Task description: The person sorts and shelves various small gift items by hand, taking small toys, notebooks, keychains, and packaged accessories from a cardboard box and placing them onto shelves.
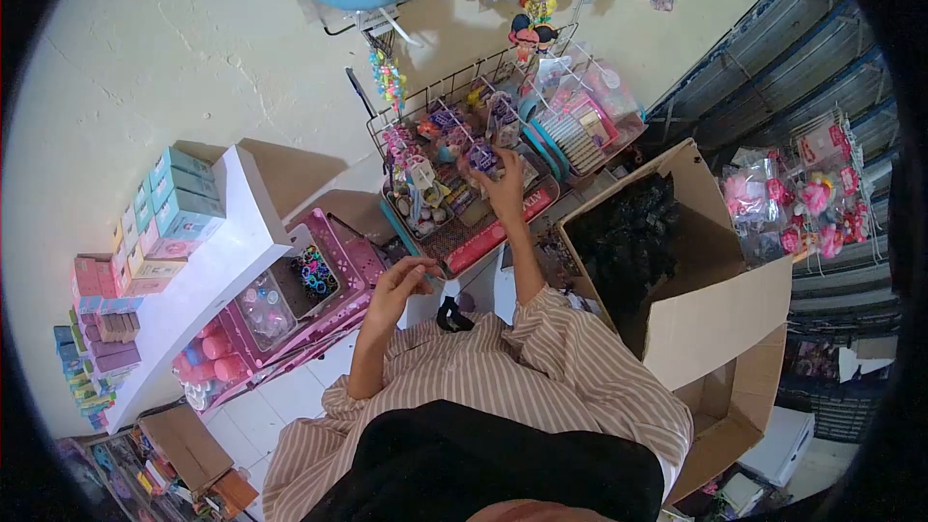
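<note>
My right hand (505, 189) reaches into the wire basket rack (447, 232) on the wall side. Its fingers are closed at a small packet with a purple label (478, 157), among other hanging packets. Lower and to the left, my left hand (404, 280) is in front of the rack, with its fingers curled together. Something thin and clear shows at its fingertips, too small to name. Bead-like trinkets (398, 155) hang at the rack's left side, close to a small tray of round items (425, 217).
An open cardboard box (701, 188) with black plastic inside stands to my right. At left are a white shelf (217, 242) with small boxes and a pink table (348, 251) with containers. Hair accessories (817, 195) hang by the shutter at far right.
</note>
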### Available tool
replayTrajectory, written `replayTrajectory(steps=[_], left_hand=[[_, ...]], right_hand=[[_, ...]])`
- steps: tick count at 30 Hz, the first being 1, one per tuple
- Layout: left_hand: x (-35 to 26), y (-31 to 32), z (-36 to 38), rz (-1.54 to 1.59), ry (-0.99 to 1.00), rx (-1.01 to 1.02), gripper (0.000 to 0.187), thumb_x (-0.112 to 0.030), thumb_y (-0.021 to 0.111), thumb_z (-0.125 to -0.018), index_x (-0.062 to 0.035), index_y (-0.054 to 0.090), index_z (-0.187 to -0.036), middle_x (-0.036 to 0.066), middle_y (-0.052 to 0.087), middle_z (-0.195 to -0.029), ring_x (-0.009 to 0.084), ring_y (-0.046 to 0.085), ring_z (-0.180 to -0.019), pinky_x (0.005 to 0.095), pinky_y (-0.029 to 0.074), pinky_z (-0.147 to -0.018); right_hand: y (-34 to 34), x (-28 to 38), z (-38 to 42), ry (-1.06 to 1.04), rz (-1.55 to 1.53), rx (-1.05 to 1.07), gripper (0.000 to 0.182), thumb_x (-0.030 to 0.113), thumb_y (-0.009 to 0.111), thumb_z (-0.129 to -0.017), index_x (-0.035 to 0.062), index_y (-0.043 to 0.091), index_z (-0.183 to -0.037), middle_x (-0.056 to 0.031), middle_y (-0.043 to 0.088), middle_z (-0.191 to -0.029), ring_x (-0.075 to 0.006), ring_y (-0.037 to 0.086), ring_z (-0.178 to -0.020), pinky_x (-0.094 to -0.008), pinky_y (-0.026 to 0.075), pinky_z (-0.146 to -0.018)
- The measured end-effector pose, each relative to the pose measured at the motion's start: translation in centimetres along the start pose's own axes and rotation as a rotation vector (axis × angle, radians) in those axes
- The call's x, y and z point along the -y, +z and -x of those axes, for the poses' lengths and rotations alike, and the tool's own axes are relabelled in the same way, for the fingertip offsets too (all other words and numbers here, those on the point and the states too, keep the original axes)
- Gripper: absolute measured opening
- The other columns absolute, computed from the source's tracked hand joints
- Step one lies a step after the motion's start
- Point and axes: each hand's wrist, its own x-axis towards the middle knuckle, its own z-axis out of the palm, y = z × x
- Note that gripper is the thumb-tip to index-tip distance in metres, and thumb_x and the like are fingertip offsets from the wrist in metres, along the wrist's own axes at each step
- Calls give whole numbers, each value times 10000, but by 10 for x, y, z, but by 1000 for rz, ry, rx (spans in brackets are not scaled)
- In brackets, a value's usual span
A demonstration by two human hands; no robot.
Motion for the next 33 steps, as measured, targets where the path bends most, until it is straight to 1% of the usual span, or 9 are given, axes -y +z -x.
replayTrajectory(steps=[6, 12, 14, 15, 17, 18, 22, 25, 33], left_hand=[[2, -1, 0, 4, 15, 20, 231, -178, 423, -821, -19, 498, -970, 46, 559, -872, 78, 481, -642, 221, 399, -629], [4, 0, -1, 3, 12, 21, 234, -177, 423, -821, -14, 497, -971, 52, 557, -871, 81, 482, -641, 222, 401, -620], [4, -1, -1, 14, 6, 29, 231, -175, 423, -820, -13, 498, -967, 53, 557, -870, 83, 482, -645, 221, 401, -621], [3, -1, 0, 15, 6, 27, 231, -175, 423, -820, -13, 498, -967, 53, 557, -870, 83, 482, -645, 221, 401, -621], [1, -1, 2, -4, 16, 11, 227, -172, 418, -821, -15, 499, -964, 53, 556, -872, 82, 481, -651, 221, 401, -629], [3, -1, 3, -3, 14, 13, 227, -172, 418, -821, -15, 499, -964, 53, 556, -872, 82, 481, -651, 221, 401, -629], [6, -2, 3, 0, 16, 11, 230, -180, 420, -822, -18, 499, -964, 52, 554, -867, 82, 481, -664, 221, 397, -644], [3, 0, 4, 2, 19, 5, 235, -187, 425, -821, -18, 498, -966, 51, 553, -860, 85, 481, -668, 221, 396, -649], [-2, 0, 5, -1, 8, -38, 247, -188, 427, -821, -2, 494, -968, 53, 552, -852, 97, 487, -672, 224, 398, -646]], right_hand=[[-7, -1, 5, 47, 3, 9, 491, 182, 679, -582, 47, 467, -1003, -97, 431, -934, -281, 387, -925, -384, 319, -803], [-12, 4, 8, -48, 69, -15, 476, 182, 667, -606, 66, 463, -1019, -91, 425, -965, -267, 388, -924, -380, 302, -822], [-15, 5, 8, 40, -274, -205, 464, 166, 653, -637, 25, 447, -1028, -99, 412, -975, -245, 413, -901, -352, 321, -813], [-16, 3, 5, 40, -275, -203, 464, 166, 653, -637, 25, 447, -1028, -99, 412, -975, -245, 413, -901, -352, 321, -813], [-20, -9, -6, 167, -242, -502, 464, 123, 660, -641, -40, 444, -1018, -84, 420, -924, -148, 454, -797, -257, 383, -688], [-20, -17, -10, 169, -239, -502, 464, 123, 660, -641, -40, 444, -1018, -84, 420, -924, -148, 454, -797, -257, 383, -688], [-16, -38, -27, 36, -72, -475, 468, 151, 655, -652, -28, 443, -1028, -92, 430, -928, -162, 451, -772, -265, 392, -654], [-15, -29, -31, 192, -70, -322, 468, 108, 645, -644, -25, 434, -1041, -141, 406, -1034, -280, 416, -941, -334, 362, -777], [-14, -44, -34, 118, -19, -366, 470, 97, 648, -630, -22, 440, -1035, -148, 405, -1008, -298, 408, -937, -365, 338, -796]])
